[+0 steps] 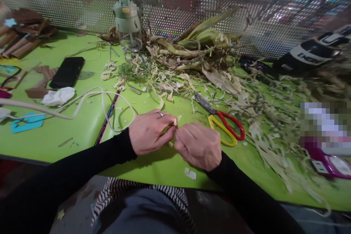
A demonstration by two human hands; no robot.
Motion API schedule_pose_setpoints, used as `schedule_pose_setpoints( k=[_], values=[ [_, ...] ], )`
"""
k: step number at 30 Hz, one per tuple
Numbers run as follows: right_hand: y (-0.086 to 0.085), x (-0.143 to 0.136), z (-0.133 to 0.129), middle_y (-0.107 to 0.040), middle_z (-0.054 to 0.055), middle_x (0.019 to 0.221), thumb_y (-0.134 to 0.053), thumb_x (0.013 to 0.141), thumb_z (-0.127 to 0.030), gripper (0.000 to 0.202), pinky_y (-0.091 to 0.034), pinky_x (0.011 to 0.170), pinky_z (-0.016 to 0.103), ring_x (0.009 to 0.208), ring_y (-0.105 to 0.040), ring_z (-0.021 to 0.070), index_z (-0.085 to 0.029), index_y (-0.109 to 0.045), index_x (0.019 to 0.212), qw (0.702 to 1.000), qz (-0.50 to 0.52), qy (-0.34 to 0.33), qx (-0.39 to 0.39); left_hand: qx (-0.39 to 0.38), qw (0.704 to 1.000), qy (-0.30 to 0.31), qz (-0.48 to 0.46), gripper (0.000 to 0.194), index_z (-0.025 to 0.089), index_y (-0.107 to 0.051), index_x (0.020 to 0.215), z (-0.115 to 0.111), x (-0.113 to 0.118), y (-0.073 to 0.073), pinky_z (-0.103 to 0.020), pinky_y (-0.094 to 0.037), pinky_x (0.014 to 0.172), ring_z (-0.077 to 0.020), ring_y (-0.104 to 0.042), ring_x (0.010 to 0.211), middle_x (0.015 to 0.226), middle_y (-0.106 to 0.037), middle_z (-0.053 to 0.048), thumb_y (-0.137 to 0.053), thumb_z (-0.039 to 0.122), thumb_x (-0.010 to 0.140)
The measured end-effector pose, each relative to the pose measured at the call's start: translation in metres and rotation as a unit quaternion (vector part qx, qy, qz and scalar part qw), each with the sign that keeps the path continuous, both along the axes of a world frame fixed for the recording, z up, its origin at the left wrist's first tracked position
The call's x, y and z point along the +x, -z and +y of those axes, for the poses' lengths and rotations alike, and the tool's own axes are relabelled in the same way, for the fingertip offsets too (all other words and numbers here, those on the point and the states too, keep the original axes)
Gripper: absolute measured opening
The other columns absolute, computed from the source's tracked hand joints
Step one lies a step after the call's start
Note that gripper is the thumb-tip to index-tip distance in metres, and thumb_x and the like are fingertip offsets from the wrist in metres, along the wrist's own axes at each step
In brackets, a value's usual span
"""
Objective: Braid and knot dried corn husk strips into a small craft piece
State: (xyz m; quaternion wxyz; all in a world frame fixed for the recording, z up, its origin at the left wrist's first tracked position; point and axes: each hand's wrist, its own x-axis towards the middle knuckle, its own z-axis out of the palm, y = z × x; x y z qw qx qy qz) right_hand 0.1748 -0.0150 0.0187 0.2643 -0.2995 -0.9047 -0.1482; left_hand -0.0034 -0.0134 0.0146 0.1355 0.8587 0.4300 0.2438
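Near the front edge of the green table, my two hands meet fingertip to fingertip. My left hand, with a ring on one finger, pinches a small pale piece of husk between thumb and forefinger. My right hand is curled closed against the same piece, its fingertips mostly hidden. Right of it lie scissors with one red and one yellow handle, blades pointing to the back left. A small pale scrap rests below my right hand. Husk shreds are strewn beyond both hands.
A clear bottle with a green lid stands behind. Dried husks are heaped against the perforated metal screen. On the left lie a black phone, white tissue and a white cable. A dark bottle lies right.
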Motion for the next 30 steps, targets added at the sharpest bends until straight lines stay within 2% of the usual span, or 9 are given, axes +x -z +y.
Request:
schedule_pose_setpoints(
  k=[2, 4, 7, 10, 12, 15, 23, 27, 30],
  values=[
    [0.0, 0.001, 0.001, -0.045, -0.002, 0.052, -0.045, 0.082, -0.013, 0.026, -0.028, 0.05, 0.029, 0.051, -0.037, 0.0128, -0.021, -0.045, 0.056, 1.0, 0.014, -0.01, -0.023, -0.024, 0.999, 0.003, -0.026, 0.026, 0.017, -0.058, 0.089, 0.002, -0.001, -0.001, -0.031, -0.045, 0.076, -0.0175, -0.057, 0.082, 0.087, -0.065, -0.005, -0.037, 0.031, 0.092],
    [-0.001, 0.003, 0.005, -0.043, -0.003, 0.052, -0.042, 0.086, -0.015, 0.028, -0.028, 0.049, 0.027, 0.049, -0.036, 0.0113, -0.02, -0.043, 0.058, 0.994, 0.055, -0.011, -0.095, -0.067, 0.996, 0.024, -0.058, 0.026, 0.016, -0.057, 0.088, 0.007, -0.003, -0.004, -0.03, -0.045, 0.075, -0.016, -0.056, 0.078, 0.081, -0.063, -0.004, -0.036, 0.031, 0.092],
    [-0.005, 0.008, 0.014, -0.042, -0.003, 0.057, -0.034, 0.095, -0.026, 0.03, -0.03, 0.048, 0.023, 0.048, -0.037, 0.009, -0.019, -0.044, 0.068, 0.955, 0.157, 0.021, -0.249, -0.144, 0.98, 0.081, -0.112, 0.028, 0.015, -0.057, 0.087, 0.013, -0.006, -0.008, -0.027, -0.044, 0.072, -0.0132, -0.054, 0.073, 0.077, -0.06, -0.003, -0.034, 0.03, 0.093],
    [-0.009, 0.011, 0.021, -0.047, -0.003, 0.062, -0.034, 0.096, -0.033, 0.029, -0.033, 0.051, 0.022, 0.052, -0.042, 0.0088, -0.018, -0.048, 0.075, 0.924, 0.174, 0.016, -0.341, -0.195, 0.963, 0.12, -0.141, 0.028, 0.015, -0.057, 0.088, 0.016, -0.006, -0.008, -0.025, -0.045, 0.071, -0.013, -0.055, 0.076, 0.082, -0.061, -0.003, -0.033, 0.03, 0.093],
    [-0.01, 0.011, 0.022, -0.049, -0.002, 0.062, -0.04, 0.095, -0.03, 0.028, -0.034, 0.053, 0.021, 0.055, -0.044, 0.0088, -0.018, -0.05, 0.071, 0.921, 0.156, -0.019, -0.357, -0.212, 0.956, 0.139, -0.145, 0.028, 0.015, -0.057, 0.088, 0.016, -0.005, -0.006, -0.026, -0.045, 0.073, -0.0135, -0.055, 0.077, 0.083, -0.061, -0.004, -0.034, 0.03, 0.092],
    [-0.01, 0.009, 0.021, -0.049, -0.002, 0.062, -0.044, 0.092, -0.024, 0.027, -0.034, 0.056, 0.022, 0.058, -0.045, 0.009, -0.017, -0.05, 0.066, 0.93, 0.163, -0.053, -0.325, -0.237, 0.945, 0.158, -0.161, 0.026, 0.015, -0.056, 0.086, 0.014, -0.005, -0.004, -0.026, -0.045, 0.074, -0.0134, -0.055, 0.077, 0.082, -0.061, -0.004, -0.035, 0.028, 0.092],
    [-0.008, 0.004, 0.013, -0.042, -0.004, 0.059, -0.046, 0.087, -0.017, 0.025, -0.031, 0.054, 0.022, 0.054, -0.039, 0.0079, -0.018, -0.045, 0.063, 0.93, 0.232, -0.033, -0.282, -0.26, 0.928, 0.165, -0.209, 0.018, 0.016, -0.053, 0.082, 0.0, -0.003, -0.011, -0.027, -0.046, 0.072, -0.0132, -0.055, 0.076, 0.082, -0.06, -0.005, -0.038, 0.022, 0.089],
    [-0.002, 0.005, 0.02, -0.043, -0.005, 0.058, -0.045, 0.091, -0.028, 0.028, -0.032, 0.052, 0.02, 0.053, -0.039, 0.0074, -0.018, -0.046, 0.065, 0.887, 0.269, -0.007, -0.375, -0.235, 0.944, 0.124, -0.196, 0.022, 0.016, -0.052, 0.081, 0.002, 0.002, -0.008, -0.027, -0.046, 0.07, -0.0128, -0.052, 0.073, 0.079, -0.057, -0.004, -0.036, 0.026, 0.092],
    [-0.002, 0.008, 0.025, -0.046, -0.004, 0.059, -0.033, 0.096, -0.041, 0.041, -0.033, 0.05, 0.02, 0.052, -0.042, 0.0076, -0.017, -0.05, 0.068, 0.843, 0.262, 0.005, -0.47, -0.211, 0.949, 0.087, -0.216, 0.026, 0.016, -0.052, 0.08, 0.007, 0.004, -0.006, -0.026, -0.045, 0.071, -0.0124, -0.052, 0.074, 0.082, -0.055, -0.004, -0.034, 0.03, 0.094]
  ],
)
